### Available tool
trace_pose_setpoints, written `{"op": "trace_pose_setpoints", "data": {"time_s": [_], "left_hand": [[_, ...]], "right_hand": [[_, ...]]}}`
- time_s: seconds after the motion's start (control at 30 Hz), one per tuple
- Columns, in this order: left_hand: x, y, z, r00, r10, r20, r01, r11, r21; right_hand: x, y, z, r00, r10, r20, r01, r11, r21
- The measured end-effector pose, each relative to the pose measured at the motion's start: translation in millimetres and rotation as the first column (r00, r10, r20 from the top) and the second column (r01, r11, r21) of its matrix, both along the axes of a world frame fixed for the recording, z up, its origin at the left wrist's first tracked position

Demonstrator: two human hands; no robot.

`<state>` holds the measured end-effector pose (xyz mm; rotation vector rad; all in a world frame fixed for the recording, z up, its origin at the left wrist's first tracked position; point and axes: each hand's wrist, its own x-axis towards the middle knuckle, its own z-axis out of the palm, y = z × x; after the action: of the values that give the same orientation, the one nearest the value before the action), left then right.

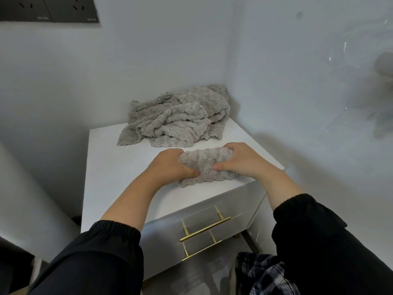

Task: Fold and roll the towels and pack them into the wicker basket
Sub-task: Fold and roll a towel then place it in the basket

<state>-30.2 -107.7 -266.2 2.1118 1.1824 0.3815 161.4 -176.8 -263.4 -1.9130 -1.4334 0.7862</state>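
Grey and fluffy, a small towel (207,165) is lying as a thick, partly made roll near the front right of the white cabinet top (114,162), and the person is working on it with both hands. The left hand (172,165) is gripping the roll's left end, fingers curling over the far side and the thumb pressing into the near side. The right hand (240,159) is clutching the right end in the same way, its thumb pointing inward along the cloth. A flat, scalloped edge of the towel is sticking out from under the roll toward the cabinet's front, resting on the top. Behind it, close by but with a strip of white surface between, a heap of grey towels (178,118) is sitting crumpled in the back corner where the two pale walls are meeting, its edges spilling flat onto the top. Black sleeves (95,258) with elastic cuffs are covering the arms, leaving the forearms bare. Below the hands, the cabinet's glossy front is showing two brass bar handles (205,228), one above the other. A dark panel of wall sockets (49,9) is showing at the upper left, and a bit of blue-and-white checked cloth (261,273) is peeking in at the bottom right.
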Motion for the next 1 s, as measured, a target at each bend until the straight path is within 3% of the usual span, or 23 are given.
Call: {"op": "trace_pose_setpoints", "data": {"time_s": [0.1, 0.33, 0.5, 0.67, 0.83, 1.0], "left_hand": [[15, -12, 0, 0.997, -0.016, 0.075, 0.014, 0.999, 0.038], [63, -56, 1, 0.954, -0.120, 0.273, 0.134, 0.990, -0.032], [105, -110, 6, 0.930, -0.185, 0.316, 0.201, 0.979, -0.018], [126, -164, 7, 0.895, -0.282, 0.346, 0.376, 0.894, -0.243], [144, -219, -10, 0.877, -0.359, 0.321, 0.467, 0.794, -0.389], [178, -294, -46, 0.849, -0.461, 0.260, 0.529, 0.721, -0.447]], "right_hand": [[-4, -1, -1, 0.977, -0.149, 0.152, 0.146, 0.989, 0.030], [21, -54, 5, 0.843, -0.508, 0.180, 0.488, 0.861, 0.145], [39, -126, 16, 0.708, -0.633, 0.314, 0.578, 0.774, 0.257], [48, -223, 24, 0.679, -0.637, 0.366, 0.581, 0.770, 0.262], [48, -307, 8, 0.631, -0.689, 0.357, 0.660, 0.718, 0.219], [69, -365, -47, 0.521, -0.840, 0.154, 0.838, 0.537, 0.092]]}}
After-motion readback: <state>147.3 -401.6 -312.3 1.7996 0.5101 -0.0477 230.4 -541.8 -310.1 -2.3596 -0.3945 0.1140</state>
